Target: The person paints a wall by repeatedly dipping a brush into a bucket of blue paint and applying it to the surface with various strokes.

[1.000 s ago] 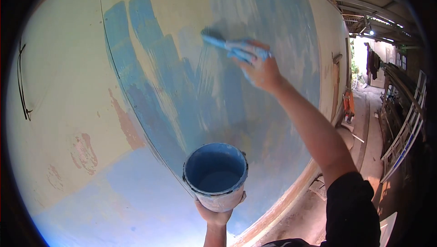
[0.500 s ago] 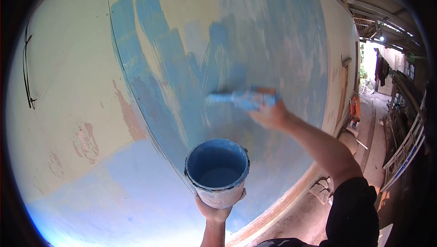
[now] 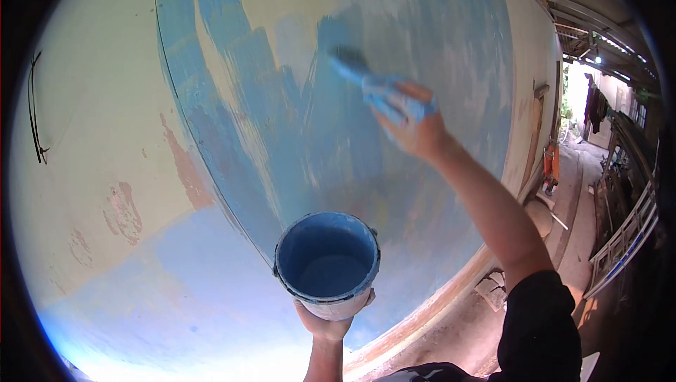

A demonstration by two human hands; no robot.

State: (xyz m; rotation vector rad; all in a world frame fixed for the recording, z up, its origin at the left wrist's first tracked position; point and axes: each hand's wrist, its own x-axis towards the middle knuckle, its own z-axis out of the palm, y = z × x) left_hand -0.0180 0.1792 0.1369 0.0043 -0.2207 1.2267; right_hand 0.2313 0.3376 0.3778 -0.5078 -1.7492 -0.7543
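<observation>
My right hand (image 3: 408,111), smeared with blue paint, is closed around the handle of a paintbrush (image 3: 350,64). The brush head is against or very near the wall (image 3: 422,44), on its blue-painted part; motion blurs it slightly. From below, my left hand (image 3: 324,322) supports a paint bucket (image 3: 327,259), its fingers wrapped round the base. Blue paint lies in the bottom of the bucket, and its inner sides are coated blue. Left of the brush, fresh blue strokes (image 3: 229,37) run down over the pale yellow surface.
A dark cord (image 3: 35,111) hangs on the wall at far left. A thin line (image 3: 186,111) runs down the wall. At right, a passage (image 3: 570,192) holds an orange object (image 3: 551,164), stones (image 3: 493,289) and a leaning ladder-like frame (image 3: 627,234).
My right hand and the paintbrush have moved up the wall, and the brush head now tilts upward. The bucket has shifted slightly left in view, still in my left hand.
</observation>
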